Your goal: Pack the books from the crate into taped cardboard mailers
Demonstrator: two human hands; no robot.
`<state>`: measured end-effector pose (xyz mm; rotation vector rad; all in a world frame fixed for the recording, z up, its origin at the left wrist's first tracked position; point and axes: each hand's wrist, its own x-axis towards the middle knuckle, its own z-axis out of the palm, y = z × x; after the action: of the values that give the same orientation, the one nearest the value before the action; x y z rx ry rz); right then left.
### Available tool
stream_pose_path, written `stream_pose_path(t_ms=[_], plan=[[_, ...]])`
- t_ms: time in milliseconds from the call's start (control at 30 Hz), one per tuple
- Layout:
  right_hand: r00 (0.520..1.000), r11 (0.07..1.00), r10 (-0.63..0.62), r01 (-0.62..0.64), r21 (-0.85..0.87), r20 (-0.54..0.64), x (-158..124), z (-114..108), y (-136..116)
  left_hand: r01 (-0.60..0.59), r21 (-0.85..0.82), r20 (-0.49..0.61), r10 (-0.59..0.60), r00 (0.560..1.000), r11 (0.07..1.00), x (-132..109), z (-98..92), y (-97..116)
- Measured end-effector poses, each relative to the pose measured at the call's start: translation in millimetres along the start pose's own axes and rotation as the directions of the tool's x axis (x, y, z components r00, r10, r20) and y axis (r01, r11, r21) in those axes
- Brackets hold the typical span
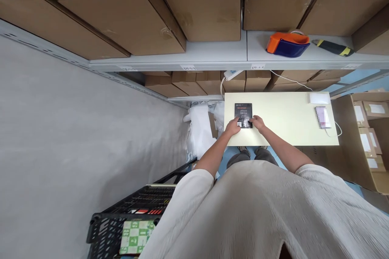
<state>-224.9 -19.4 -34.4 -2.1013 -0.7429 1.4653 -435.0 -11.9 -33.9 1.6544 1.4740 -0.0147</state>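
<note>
A black printed booklet (243,110) with white text and a small barcode label lies on a pale yellow tabletop (288,119). My left hand (233,126) grips its lower left corner, beside the barcode label. My right hand (257,122) is on its lower right part, and the fingers cover some of the print. The booklet's lower edge is partly hidden by both hands.
On the table's right end are a white packet (319,98) and a blurred pink-and-white item (322,117) with a cable. Cardboard boxes fill the shelves ahead, and an orange-and-blue tape dispenser (287,45) sits by a utility knife (333,47). A black crate (127,222) stands lower left.
</note>
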Motion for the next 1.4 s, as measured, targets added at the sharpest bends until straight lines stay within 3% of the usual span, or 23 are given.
stream_pose_path(t_ms=[433, 533, 733, 833, 967, 1100, 1233, 1400], plan=[[0.996, 0.99, 0.086, -0.087, 0.108, 0.014, -7, 3, 9, -0.043, -0.056, 0.024, 0.045, 0.999, 0.998, -14, 13.6, 6], [0.998, 0.993, 0.059, -0.058, 0.099, -0.006, -13, -5, 7, -0.075, -0.143, 0.037, 0.081, 0.996, 0.987, -19, 19.8, 20], [0.987, 0.988, -0.14, 0.135, -0.073, -0.074, -20, -31, -13, -0.162, -0.361, 0.023, 0.183, 0.983, 0.918, -20, 25.2, 64], [0.985, 0.986, -0.169, 0.169, 0.0, 0.027, -22, -32, -23, -0.144, -0.453, -0.039, 0.142, 0.989, 0.88, -17, 24.6, 73], [0.959, 0.983, -0.182, 0.168, 0.077, 0.216, -20, -17, -22, -0.126, -0.425, -0.229, 0.028, 0.973, 0.897, -12, 16.8, 54], [0.942, 0.949, -0.228, 0.271, -0.16, 0.244, -15, -1, -5, 0.015, -0.341, -0.342, -0.139, 0.929, 0.94, -9, 6.5, 19], [0.902, 0.826, -0.307, 0.411, -0.386, 0.304, -12, 6, 16, 0.058, -0.268, -0.258, -0.13, 0.957, 0.962, -11, 10.2, -5], [0.808, 0.554, -0.379, 0.588, -0.589, 0.451, -14, 2, 32, -0.109, 0.043, -0.09, 0.112, 0.99, 0.993, -19, 27.1, -19]])
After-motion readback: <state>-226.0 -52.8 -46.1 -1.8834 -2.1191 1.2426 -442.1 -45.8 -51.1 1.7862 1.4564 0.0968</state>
